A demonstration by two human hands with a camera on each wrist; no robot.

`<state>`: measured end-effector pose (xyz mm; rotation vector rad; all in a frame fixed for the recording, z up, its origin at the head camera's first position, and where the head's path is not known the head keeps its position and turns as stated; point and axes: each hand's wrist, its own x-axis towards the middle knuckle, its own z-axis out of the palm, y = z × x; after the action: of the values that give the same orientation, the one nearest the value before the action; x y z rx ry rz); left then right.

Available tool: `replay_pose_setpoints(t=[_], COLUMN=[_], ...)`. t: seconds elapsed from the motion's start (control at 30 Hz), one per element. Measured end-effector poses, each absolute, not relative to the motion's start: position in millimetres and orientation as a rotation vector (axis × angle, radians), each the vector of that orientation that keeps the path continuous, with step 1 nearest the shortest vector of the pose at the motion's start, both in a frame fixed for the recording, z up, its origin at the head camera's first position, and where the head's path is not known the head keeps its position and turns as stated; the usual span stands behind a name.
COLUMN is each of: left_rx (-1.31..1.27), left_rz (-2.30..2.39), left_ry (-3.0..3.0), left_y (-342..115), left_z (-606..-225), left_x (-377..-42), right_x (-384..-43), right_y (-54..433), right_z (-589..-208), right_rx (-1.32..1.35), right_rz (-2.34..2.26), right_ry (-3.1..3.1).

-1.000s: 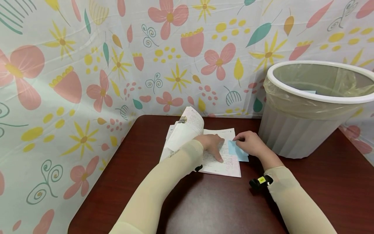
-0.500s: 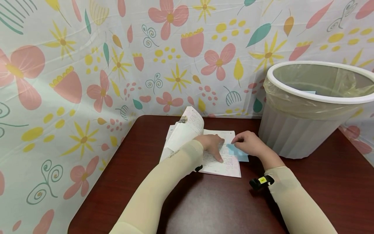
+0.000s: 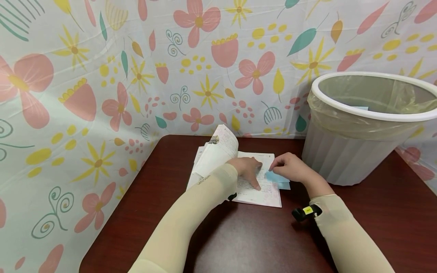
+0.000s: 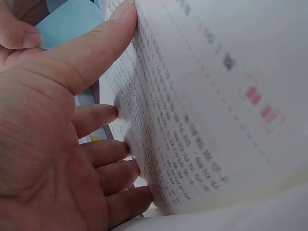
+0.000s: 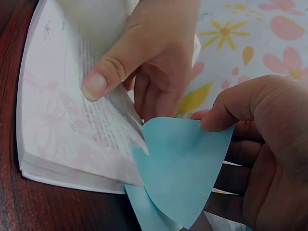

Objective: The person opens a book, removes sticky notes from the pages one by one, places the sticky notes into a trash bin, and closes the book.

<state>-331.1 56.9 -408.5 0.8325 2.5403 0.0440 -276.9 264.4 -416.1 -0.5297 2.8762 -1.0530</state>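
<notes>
The open book (image 3: 260, 196) lay on the worktop (image 3: 246, 235), some leaves (image 3: 218, 151) curling up at its left side. My left hand (image 3: 247, 170) rested on the book's printed page, thumb and fingers spread apart. My right hand (image 3: 293, 167), at the book's right edge, pinched a curved light-blue paper (image 5: 185, 163); another blue layer (image 5: 144, 207) showed beneath it. The bin (image 3: 341, 155) stood to the book's right, apart from it.
</notes>
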Motion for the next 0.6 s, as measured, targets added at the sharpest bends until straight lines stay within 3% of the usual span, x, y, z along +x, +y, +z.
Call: replay_pose_setpoints(t=[0.6], left_rx=[0.797], left_rz=[0.099], left_ry=[2.54], left_y=[55.9], left_z=[-406.7], left_x=[-328.0], right_x=[-271.5], right_y=[259.6], right_z=[-403.0], right_rx=[-0.662], right_rz=[-1.107], right_ry=[2.737])
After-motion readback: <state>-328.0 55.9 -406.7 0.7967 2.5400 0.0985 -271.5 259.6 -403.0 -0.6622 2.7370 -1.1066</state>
